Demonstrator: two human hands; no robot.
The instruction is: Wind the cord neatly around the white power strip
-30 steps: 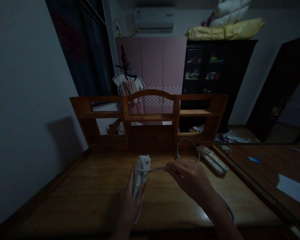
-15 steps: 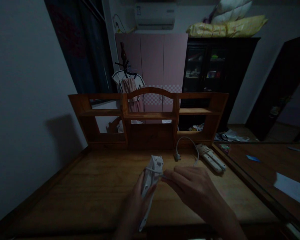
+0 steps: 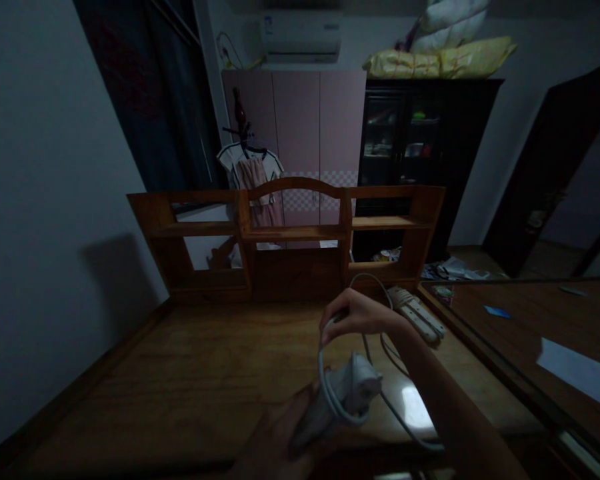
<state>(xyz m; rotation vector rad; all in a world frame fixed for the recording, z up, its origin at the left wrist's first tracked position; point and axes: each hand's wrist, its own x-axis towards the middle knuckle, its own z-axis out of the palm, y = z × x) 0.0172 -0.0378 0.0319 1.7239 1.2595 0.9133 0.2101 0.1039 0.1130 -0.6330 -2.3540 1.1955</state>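
My left hand (image 3: pixel 275 443) grips a white power strip (image 3: pixel 345 393) low over the near edge of the wooden desk (image 3: pixel 180 387), end pointing up and right. A loop of its grey-white cable (image 3: pixel 325 380) lies round the strip. My right hand (image 3: pixel 357 315) is raised above it, fingers closed on the cable, which runs down past the wrist toward the desk's near right. The room is dim.
A second white power strip (image 3: pixel 414 313) lies at the desk's back right. A wooden shelf unit (image 3: pixel 290 230) stands along the desk's far edge. To the right is a dark tabletop (image 3: pixel 540 333) with a paper sheet. Pink and black wardrobes stand behind.
My right hand has lifted up and back with the cable, laying a loop round the strip. My left hand has drawn the strip nearer and to the right.
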